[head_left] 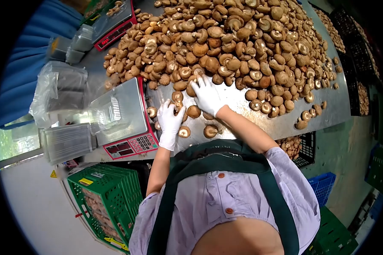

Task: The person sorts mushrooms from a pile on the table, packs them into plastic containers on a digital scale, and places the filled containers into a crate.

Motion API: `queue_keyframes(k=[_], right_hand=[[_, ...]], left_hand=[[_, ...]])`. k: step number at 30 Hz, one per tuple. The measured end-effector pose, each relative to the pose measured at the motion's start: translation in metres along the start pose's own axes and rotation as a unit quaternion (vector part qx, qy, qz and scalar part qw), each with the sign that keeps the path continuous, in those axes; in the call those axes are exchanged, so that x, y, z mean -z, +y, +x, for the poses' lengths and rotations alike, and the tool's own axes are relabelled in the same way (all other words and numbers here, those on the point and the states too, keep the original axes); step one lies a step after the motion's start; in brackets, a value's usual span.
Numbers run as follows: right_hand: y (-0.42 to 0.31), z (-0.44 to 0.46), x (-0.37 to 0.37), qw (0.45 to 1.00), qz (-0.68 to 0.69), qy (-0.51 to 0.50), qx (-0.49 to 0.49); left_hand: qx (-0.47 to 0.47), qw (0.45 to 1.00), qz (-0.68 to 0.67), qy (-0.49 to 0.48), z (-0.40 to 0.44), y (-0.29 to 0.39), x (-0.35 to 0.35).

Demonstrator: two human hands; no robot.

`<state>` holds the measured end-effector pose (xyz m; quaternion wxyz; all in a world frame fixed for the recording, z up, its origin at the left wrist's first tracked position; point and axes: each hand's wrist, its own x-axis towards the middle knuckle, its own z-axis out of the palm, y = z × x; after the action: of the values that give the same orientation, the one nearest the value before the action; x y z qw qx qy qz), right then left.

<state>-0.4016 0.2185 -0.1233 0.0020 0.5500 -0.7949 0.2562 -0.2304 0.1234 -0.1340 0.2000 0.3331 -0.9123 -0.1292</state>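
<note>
Brown shiitake mushrooms point(225, 46) lie heaped across the metal table. My left hand point(169, 121), in a white glove, is near the scale's right side; its thumb and fingers curl around a shiitake mushroom point(177, 105). My right hand point(207, 97), also gloved, reaches to the pile's front edge, with bent fingers gripping a shiitake mushroom point(191, 89) partly covered by them. Loose mushrooms lie between and below the hands, among them a round cap point(193, 111) and a stem-up one point(210, 131). A clear plastic tray point(110, 111) rests on the red-edged scale point(136, 123).
Stacked clear trays point(68, 142) and a plastic bag point(57, 91) lie left of the scale. A second scale point(115, 32) stands farther back. Green crates point(110, 191) are below the table at left; a blue crate point(322, 187) and black crates point(353, 46) are at right.
</note>
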Motion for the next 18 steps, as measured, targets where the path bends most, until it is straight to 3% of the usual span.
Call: queue_keyframes(k=[1, 3, 7, 9, 11, 12, 13, 15, 17, 18], right_hand=[[-0.004, -0.004, 0.000, 0.999, -0.003, 0.015, 0.033], [-0.016, -0.016, 0.018, 0.992, 0.092, -0.072, 0.046], [-0.023, -0.057, 0.025, 0.983, 0.161, -0.066, 0.064], [-0.018, -0.063, 0.029, 0.976, 0.202, -0.055, 0.061], [-0.010, -0.056, 0.037, 0.964, 0.244, -0.080, -0.073], [-0.008, -0.042, 0.048, 0.964, 0.255, -0.043, -0.061], [-0.007, -0.030, 0.060, 0.975, 0.167, -0.098, -0.110], [0.006, -0.007, 0.047, 0.984, 0.146, -0.019, -0.103], [0.017, 0.018, 0.024, 0.993, 0.079, 0.017, -0.083], [0.015, 0.031, 0.022, 0.995, 0.031, -0.032, -0.091]], left_hand=[[-0.033, 0.999, -0.026, 0.017, 0.005, 0.000, 0.002], [0.024, 0.991, -0.128, 0.039, 0.005, -0.009, -0.002], [0.143, 0.958, -0.246, 0.041, 0.004, -0.014, 0.020], [0.130, 0.940, -0.308, 0.075, 0.005, -0.020, 0.027], [0.299, 0.837, -0.459, 0.014, 0.008, -0.024, 0.037], [0.290, 0.774, -0.562, 0.039, 0.012, -0.017, 0.041], [0.303, 0.724, -0.618, 0.037, 0.018, -0.009, 0.049], [0.321, 0.667, -0.670, 0.050, 0.029, -0.012, 0.043], [0.315, 0.700, -0.640, 0.026, 0.043, -0.014, 0.039], [0.294, 0.745, -0.599, 0.005, 0.055, -0.007, 0.041]])
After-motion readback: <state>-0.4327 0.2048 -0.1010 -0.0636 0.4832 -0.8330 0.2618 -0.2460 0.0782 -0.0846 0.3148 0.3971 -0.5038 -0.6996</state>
